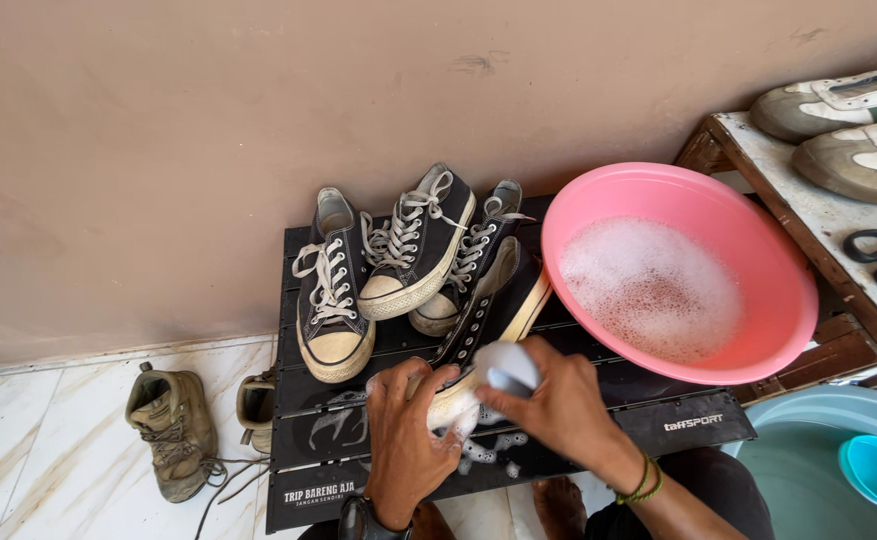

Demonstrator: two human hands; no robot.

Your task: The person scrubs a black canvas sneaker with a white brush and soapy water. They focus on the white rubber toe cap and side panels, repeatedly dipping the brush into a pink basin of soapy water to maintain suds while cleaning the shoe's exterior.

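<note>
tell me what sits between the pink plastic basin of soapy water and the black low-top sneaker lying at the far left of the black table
In the head view, between the pink plastic basin and the leftmost black sneaker lie three more black canvas sneakers with white laces, piled together.

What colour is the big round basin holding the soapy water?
Pink: the basin shows best in the head view, right of the sneakers.

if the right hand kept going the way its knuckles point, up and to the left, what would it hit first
Probably the black sneaker that both hands already hold: the right hand presses a white brush on its toe, beside the left hand.
</note>
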